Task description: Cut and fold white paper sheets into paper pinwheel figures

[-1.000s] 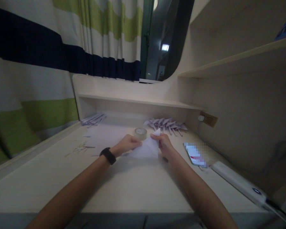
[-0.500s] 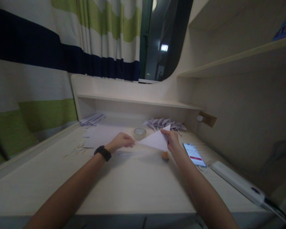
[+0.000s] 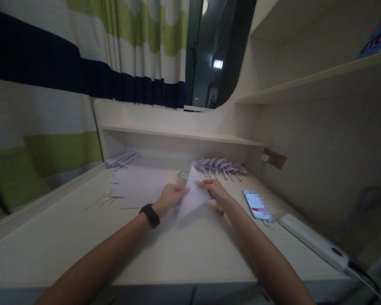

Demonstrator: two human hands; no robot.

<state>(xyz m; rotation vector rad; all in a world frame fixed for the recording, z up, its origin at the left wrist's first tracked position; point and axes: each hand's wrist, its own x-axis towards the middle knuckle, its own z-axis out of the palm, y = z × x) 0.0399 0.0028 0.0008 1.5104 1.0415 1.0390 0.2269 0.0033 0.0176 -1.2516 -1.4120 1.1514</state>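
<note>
A white sheet of paper folded into a triangle (image 3: 193,192) is held above the desk between my two hands. My left hand (image 3: 171,195) pinches its left edge, and a black watch (image 3: 150,215) sits on that wrist. On the other side, my right hand (image 3: 216,189) grips the paper with thumb and fingers. Behind the paper a roll of clear tape (image 3: 182,176) is partly hidden. A small orange and dark object (image 3: 219,209) lies by my right wrist, mostly covered.
White paper sheets (image 3: 142,180) lie at the left, with rolled paper strips (image 3: 122,160) behind and small pale bits (image 3: 101,199) beside them. Folded paper pinwheels (image 3: 222,165) are lined up at the back. A phone (image 3: 257,205) and a white power strip (image 3: 314,241) are at the right.
The folded paper has moved left and turned, so one point now faces up. My left hand has come to grip its edge, and my right hand has shifted left.
</note>
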